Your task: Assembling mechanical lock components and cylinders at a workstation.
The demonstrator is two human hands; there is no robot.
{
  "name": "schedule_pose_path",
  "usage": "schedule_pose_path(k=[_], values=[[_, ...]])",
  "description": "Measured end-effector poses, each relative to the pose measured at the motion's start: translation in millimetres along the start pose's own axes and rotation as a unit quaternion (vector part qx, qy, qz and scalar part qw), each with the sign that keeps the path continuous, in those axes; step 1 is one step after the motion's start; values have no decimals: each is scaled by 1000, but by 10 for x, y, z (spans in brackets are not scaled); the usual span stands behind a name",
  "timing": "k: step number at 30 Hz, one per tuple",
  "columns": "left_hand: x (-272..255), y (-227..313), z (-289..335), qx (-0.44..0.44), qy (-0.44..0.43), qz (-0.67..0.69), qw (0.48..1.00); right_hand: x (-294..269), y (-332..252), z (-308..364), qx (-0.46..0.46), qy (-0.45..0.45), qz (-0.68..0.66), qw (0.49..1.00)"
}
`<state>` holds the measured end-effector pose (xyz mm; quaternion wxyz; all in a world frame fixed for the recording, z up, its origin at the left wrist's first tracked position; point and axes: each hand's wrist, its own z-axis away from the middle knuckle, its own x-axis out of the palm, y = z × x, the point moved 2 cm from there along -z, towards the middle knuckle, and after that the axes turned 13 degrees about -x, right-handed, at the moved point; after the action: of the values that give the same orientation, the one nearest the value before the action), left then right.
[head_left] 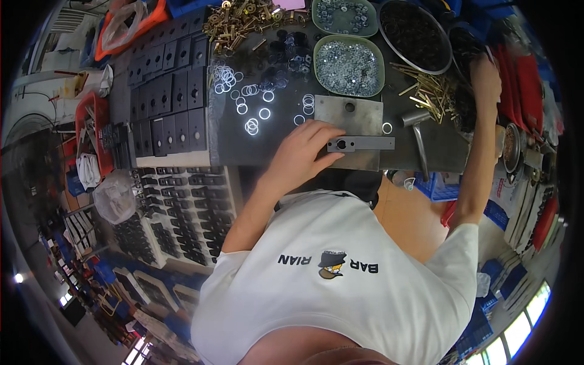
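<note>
My left hand [306,149] grips the left end of a flat grey metal bar [374,143] between thumb and fingers. The bar has a round hole near that end and lies across a steel plate [359,112] at the bench's front edge. Stretched out to the far right, my right hand [486,82] is over a dark heap of black parts [465,52]. Its fingers are drawn together, and a thin pale sliver shows at their tips; what they hold I cannot make out. A hammer [420,137] lies between the plate and my right forearm.
Green trays hold small silvery parts [350,68] and washers [344,17]. Beside them stands a round pan of dark rings [415,38]. Brass pins [429,94], bright rings [246,91] and brass fittings [240,24] lie loose. Black drilled plates [167,91] stand in rows at left.
</note>
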<state>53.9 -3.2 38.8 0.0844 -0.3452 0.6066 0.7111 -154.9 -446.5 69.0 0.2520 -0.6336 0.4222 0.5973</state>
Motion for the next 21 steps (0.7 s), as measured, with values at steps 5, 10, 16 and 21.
schedule_pose_path(k=[5, 10, 16, 21], values=[[12, 22, 65, -15, 20, 26, 999, -805, -1021, 1341, -158, 69, -465, 869], [59, -49, 79, 24, 29, 30, 999, -797, -1869, 2303, -148, -110, -651, 737], [55, -11, 128, 29, 48, 18, 998, -853, -2072, 2420, -30, -95, -777, 622], [102, -114, 138, 26, 52, 39, 998, -772, -2171, 2426, -265, -19, -596, 757]])
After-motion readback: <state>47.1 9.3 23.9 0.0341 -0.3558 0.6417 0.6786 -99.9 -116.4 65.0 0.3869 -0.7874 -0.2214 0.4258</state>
